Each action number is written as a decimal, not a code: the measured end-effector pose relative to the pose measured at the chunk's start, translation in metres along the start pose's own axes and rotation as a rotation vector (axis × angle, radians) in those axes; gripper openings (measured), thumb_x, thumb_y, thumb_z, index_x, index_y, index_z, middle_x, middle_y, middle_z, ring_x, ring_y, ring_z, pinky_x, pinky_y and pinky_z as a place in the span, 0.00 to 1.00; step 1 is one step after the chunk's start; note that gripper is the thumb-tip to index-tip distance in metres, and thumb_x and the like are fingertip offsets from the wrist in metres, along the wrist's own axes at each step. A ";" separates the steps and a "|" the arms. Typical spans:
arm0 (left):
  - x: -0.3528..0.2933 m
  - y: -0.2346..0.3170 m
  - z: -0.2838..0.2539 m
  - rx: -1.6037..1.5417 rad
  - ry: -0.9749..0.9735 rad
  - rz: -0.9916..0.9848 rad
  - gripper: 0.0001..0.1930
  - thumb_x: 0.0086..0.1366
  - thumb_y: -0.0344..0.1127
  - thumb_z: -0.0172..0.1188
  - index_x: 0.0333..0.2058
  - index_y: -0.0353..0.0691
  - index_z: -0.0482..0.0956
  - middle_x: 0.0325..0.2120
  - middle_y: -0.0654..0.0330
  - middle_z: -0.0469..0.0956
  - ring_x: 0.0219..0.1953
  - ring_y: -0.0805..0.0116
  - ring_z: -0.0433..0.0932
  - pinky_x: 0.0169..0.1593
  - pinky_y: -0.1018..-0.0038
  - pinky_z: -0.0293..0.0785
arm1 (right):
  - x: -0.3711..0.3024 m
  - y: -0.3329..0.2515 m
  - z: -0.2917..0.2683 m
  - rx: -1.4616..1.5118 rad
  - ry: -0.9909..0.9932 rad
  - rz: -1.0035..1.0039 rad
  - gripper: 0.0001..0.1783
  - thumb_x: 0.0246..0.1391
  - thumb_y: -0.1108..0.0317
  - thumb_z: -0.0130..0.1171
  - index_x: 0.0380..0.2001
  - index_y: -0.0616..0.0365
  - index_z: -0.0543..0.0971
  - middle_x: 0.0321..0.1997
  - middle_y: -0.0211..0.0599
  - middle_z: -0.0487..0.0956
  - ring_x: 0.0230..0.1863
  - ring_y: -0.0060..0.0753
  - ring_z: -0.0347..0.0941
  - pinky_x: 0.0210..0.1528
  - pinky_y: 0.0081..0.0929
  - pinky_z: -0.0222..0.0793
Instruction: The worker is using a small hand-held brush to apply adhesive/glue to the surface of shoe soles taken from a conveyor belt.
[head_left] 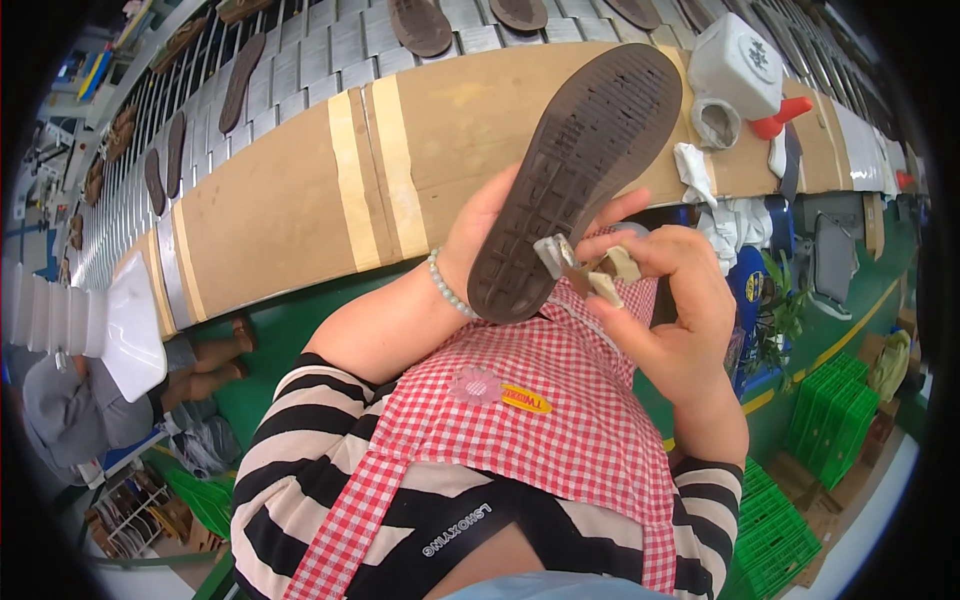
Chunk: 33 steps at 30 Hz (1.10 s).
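A dark brown shoe sole [590, 140] stands slanted in front of me, its treaded underside facing up at me. My left hand [482, 225] is wrapped round it from behind, and some of its fingertips come out past the sole's right edge. Between the thumb and fingers of my right hand [690, 295] is a small flat tool [572, 268] with a shiny metal end and a pale, wrapped handle. The metal end lies at the sole's right edge, near its lower part; I cannot tell whether it touches.
A cardboard-covered ledge [280, 190] runs before me, with a slatted conveyor [330, 50] carrying several soles beyond. At right stand a white jug [735, 65], a small cup [716, 124] and white cloth [694, 172]. Green crates [830, 405] sit lower right; another person [90, 410] is at left.
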<state>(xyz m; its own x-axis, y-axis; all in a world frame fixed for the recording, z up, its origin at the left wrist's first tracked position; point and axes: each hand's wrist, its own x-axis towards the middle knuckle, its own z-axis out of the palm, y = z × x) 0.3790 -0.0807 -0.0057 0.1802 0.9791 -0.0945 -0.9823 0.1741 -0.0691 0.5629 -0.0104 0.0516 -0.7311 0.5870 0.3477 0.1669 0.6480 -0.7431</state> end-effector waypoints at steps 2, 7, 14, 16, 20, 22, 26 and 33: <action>0.000 -0.001 -0.001 0.037 -0.033 0.013 0.26 0.77 0.46 0.38 0.65 0.34 0.63 0.65 0.47 0.64 0.70 0.48 0.59 0.68 0.52 0.66 | 0.002 0.004 -0.001 -0.034 0.006 -0.013 0.26 0.33 0.72 0.77 0.40 0.61 0.80 0.34 0.37 0.80 0.39 0.39 0.75 0.42 0.34 0.70; -0.003 -0.003 -0.002 0.088 -0.047 0.017 0.26 0.77 0.46 0.38 0.64 0.34 0.64 0.63 0.46 0.66 0.69 0.50 0.61 0.67 0.52 0.66 | 0.006 0.003 -0.002 -0.078 0.148 0.039 0.23 0.35 0.72 0.76 0.38 0.62 0.80 0.32 0.37 0.78 0.38 0.39 0.74 0.41 0.32 0.69; -0.005 -0.008 0.004 0.125 0.034 0.064 0.26 0.77 0.45 0.37 0.63 0.31 0.64 0.62 0.43 0.68 0.68 0.47 0.62 0.71 0.50 0.58 | 0.012 0.014 -0.015 -0.160 0.193 0.042 0.23 0.39 0.76 0.73 0.42 0.64 0.78 0.38 0.36 0.77 0.37 0.28 0.71 0.44 0.24 0.68; -0.007 -0.005 0.002 0.138 0.103 0.046 0.27 0.77 0.44 0.37 0.64 0.31 0.63 0.62 0.43 0.67 0.68 0.45 0.61 0.72 0.49 0.56 | 0.013 0.013 -0.018 -0.139 0.167 0.043 0.23 0.39 0.76 0.73 0.42 0.64 0.78 0.38 0.35 0.77 0.37 0.27 0.71 0.44 0.24 0.68; -0.008 -0.006 -0.003 0.094 0.055 0.040 0.27 0.77 0.44 0.38 0.66 0.31 0.61 0.65 0.45 0.64 0.69 0.44 0.58 0.72 0.46 0.54 | 0.021 0.020 -0.022 -0.238 0.218 0.074 0.21 0.37 0.72 0.73 0.38 0.61 0.80 0.32 0.35 0.77 0.36 0.36 0.73 0.41 0.31 0.69; -0.008 -0.003 -0.006 0.081 0.005 -0.009 0.27 0.77 0.45 0.37 0.67 0.34 0.60 0.67 0.46 0.60 0.71 0.45 0.55 0.70 0.40 0.54 | 0.026 0.028 -0.027 -0.269 0.281 0.110 0.21 0.38 0.72 0.73 0.39 0.61 0.80 0.32 0.35 0.77 0.37 0.36 0.74 0.42 0.31 0.69; -0.006 0.005 -0.011 0.059 0.014 -0.039 0.27 0.77 0.47 0.39 0.67 0.37 0.61 0.68 0.48 0.59 0.71 0.46 0.54 0.68 0.35 0.55 | 0.040 0.044 -0.046 -0.341 0.333 0.137 0.21 0.41 0.71 0.73 0.42 0.60 0.81 0.33 0.35 0.78 0.39 0.37 0.74 0.45 0.33 0.69; 0.018 0.065 -0.022 0.300 -0.046 0.466 0.27 0.73 0.47 0.47 0.67 0.43 0.62 0.69 0.58 0.61 0.71 0.52 0.56 0.71 0.42 0.51 | 0.050 0.111 -0.086 -0.646 0.459 0.205 0.19 0.44 0.69 0.72 0.43 0.56 0.82 0.40 0.35 0.81 0.46 0.40 0.75 0.51 0.38 0.68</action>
<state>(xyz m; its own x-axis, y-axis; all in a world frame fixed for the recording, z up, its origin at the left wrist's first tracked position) 0.3197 -0.0540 -0.0339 -0.2725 0.9622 -0.0035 -0.9302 -0.2625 0.2565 0.6017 0.1326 0.0357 -0.3241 0.7739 0.5441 0.7189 0.5754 -0.3901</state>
